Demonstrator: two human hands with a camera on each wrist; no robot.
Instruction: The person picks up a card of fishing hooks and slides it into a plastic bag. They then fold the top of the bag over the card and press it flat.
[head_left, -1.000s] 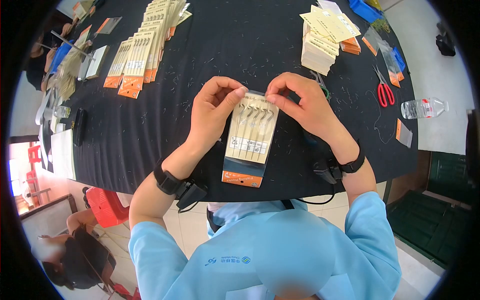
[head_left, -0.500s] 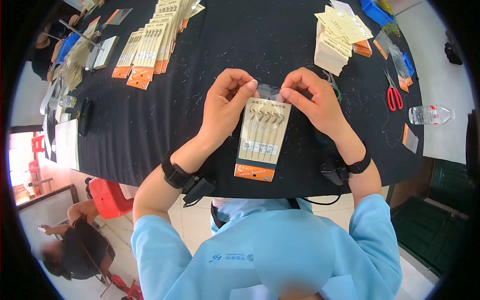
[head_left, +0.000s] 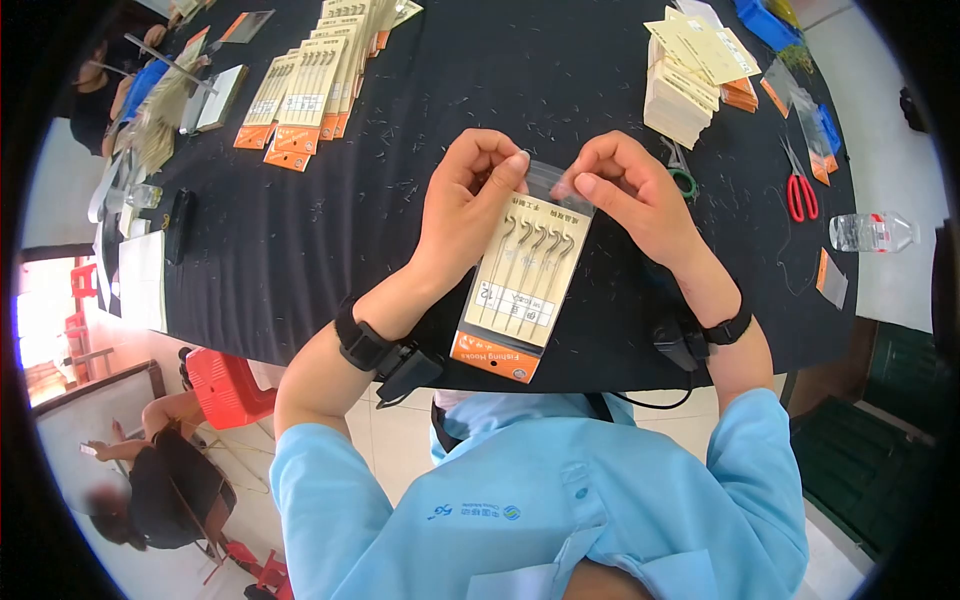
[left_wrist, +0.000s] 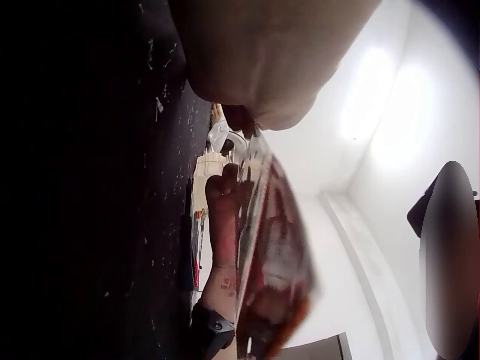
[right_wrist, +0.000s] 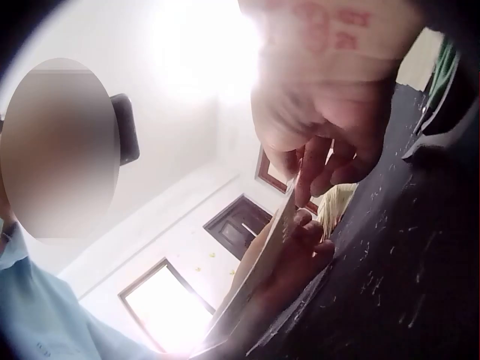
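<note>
In the head view a clear packet (head_left: 495, 352) with an orange "Fishing Hooks" end holds a cream card (head_left: 528, 270) carrying several hooks in a row. The left hand (head_left: 468, 200) pinches the packet's top left corner between thumb and fingers. At the top right corner, the right hand (head_left: 635, 195) pinches the clear film. The packet slants, its orange end toward the person. In the left wrist view the packet (left_wrist: 274, 255) appears edge-on below the left hand (left_wrist: 262, 60). The right wrist view shows the right hand (right_wrist: 322, 112) at the card's edge (right_wrist: 259, 270).
Filled packets (head_left: 305, 95) lie in overlapping rows at the upper left. Stacked cream cards (head_left: 680, 100), red-handled scissors (head_left: 801, 195), green-handled scissors (head_left: 684, 180) and a water bottle (head_left: 872, 233) are at the right. Another person (head_left: 175, 480) sits at the lower left.
The card sits lower in the packet, with clear film exposed above it. Both hands have shifted right and slightly farther from the person, and the packet has tilted.
</note>
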